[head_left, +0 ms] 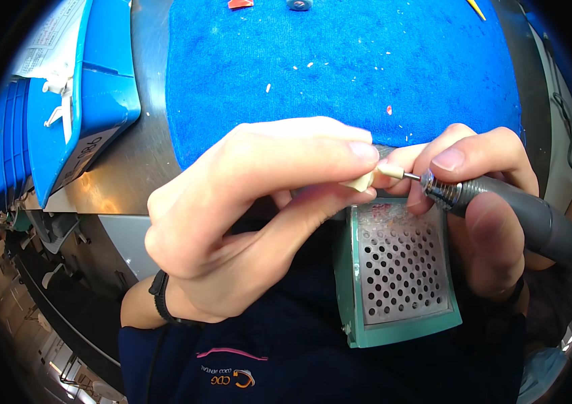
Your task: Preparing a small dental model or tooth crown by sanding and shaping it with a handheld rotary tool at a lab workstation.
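Note:
Between the thumb and forefinger of my left hand [239, 202] is a small cream-coloured piece [361, 182], perhaps a dental part, partly hidden by the fingertips. My right hand [484, 158] is wrapped round a dark grey rotary handpiece [535, 219] with a silver collar. A pale cylindrical grinding tip [391, 171] on a thin metal shank points left from the handpiece. The tip sits right by the cream piece; whether they touch I cannot tell. Both hands are above a green-framed perforated metal grille [404, 269].
A blue towel [340, 74] sprinkled with small pale crumbs covers the metal bench [148, 40]. Blue plastic bins [107, 87] with papers stand at the left. At the towel's far edge lie a red scrap [240, 4], a round grey item [299, 4] and a yellow stick [476, 9].

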Demonstrator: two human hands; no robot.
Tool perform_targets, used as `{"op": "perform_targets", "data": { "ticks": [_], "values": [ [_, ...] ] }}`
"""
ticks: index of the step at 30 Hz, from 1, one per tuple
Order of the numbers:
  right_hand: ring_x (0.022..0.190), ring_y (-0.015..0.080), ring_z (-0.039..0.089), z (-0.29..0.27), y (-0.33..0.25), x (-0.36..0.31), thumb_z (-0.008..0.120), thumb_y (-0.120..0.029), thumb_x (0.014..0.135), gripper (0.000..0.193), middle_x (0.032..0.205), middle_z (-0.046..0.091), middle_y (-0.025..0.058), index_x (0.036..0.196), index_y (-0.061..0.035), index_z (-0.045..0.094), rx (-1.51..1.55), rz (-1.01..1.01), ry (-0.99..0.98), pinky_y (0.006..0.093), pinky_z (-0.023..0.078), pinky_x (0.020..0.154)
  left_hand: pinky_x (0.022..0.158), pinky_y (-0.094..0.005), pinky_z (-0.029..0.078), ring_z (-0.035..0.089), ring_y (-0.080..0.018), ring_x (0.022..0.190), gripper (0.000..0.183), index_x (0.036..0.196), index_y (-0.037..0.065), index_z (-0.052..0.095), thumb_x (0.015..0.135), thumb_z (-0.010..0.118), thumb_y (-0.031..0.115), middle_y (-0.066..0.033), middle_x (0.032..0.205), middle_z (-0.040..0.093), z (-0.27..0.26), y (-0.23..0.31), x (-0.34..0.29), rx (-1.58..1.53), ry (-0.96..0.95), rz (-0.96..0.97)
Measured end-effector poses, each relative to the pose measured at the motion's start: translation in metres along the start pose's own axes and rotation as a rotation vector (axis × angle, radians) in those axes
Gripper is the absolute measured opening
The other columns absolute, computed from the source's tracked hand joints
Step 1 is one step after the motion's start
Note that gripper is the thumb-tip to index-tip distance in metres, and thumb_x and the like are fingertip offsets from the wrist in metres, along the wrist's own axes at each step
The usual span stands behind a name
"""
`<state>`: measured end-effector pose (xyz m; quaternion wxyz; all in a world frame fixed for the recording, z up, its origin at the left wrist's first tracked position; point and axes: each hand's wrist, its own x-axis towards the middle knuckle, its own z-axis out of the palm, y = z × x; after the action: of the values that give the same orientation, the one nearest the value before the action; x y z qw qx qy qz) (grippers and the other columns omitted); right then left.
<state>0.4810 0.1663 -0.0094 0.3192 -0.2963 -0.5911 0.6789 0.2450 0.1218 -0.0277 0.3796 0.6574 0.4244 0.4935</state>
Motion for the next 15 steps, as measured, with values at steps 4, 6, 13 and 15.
{"op": "perform_targets", "data": {
  "ticks": [4, 6, 13, 15],
  "values": [
    [0.105, 0.0282, 0.065, 0.0001, 0.0021, 0.0032, 0.053, -0.036, 0.107, 0.039, 0.094, 0.059, 0.0159, 0.121, 0.0002, 0.053, -0.011, -0.032, -0.023, 0.0425, 0.052, 0.099, 0.083, -0.0368, 0.065, 0.073, -0.0307, 0.098, 0.031, 0.112, -0.008, 0.057, 0.086, 0.068, -0.021, -0.0276, 0.103, 0.070, -0.0009, 0.0015, -0.0023, -0.047, -0.002, -0.049],
    [0.105, 0.0276, 0.065, 0.0022, 0.0014, 0.0039, 0.053, -0.036, 0.107, 0.039, 0.095, 0.059, 0.0162, 0.120, 0.0001, 0.053, -0.003, -0.040, -0.015, 0.0424, 0.052, 0.099, 0.082, -0.0365, 0.065, 0.073, -0.0308, 0.097, 0.031, 0.112, -0.008, 0.057, 0.086, 0.068, -0.021, -0.0273, 0.102, 0.069, -0.0002, -0.0003, -0.0020, -0.074, -0.001, -0.041],
    [0.100, 0.0245, 0.064, 0.0027, -0.0026, 0.0037, 0.057, -0.035, 0.106, 0.037, 0.098, 0.061, 0.0169, 0.120, -0.0001, 0.055, -0.025, -0.006, -0.010, 0.0406, 0.051, 0.096, 0.080, -0.0367, 0.065, 0.073, -0.0316, 0.095, 0.029, 0.109, -0.007, 0.057, 0.087, 0.066, -0.022, -0.0280, 0.100, 0.070, 0.0049, -0.0007, -0.0020, -0.156, 0.028, -0.028],
    [0.100, 0.0242, 0.064, 0.0028, -0.0033, 0.0027, 0.058, -0.034, 0.105, 0.037, 0.099, 0.061, 0.0168, 0.121, -0.0002, 0.055, -0.025, 0.001, -0.004, 0.0403, 0.051, 0.095, 0.080, -0.0369, 0.065, 0.073, -0.0316, 0.094, 0.028, 0.109, -0.007, 0.057, 0.087, 0.066, -0.022, -0.0283, 0.099, 0.070, 0.0033, -0.0005, -0.0011, -0.136, 0.012, -0.017]
  ]
}}
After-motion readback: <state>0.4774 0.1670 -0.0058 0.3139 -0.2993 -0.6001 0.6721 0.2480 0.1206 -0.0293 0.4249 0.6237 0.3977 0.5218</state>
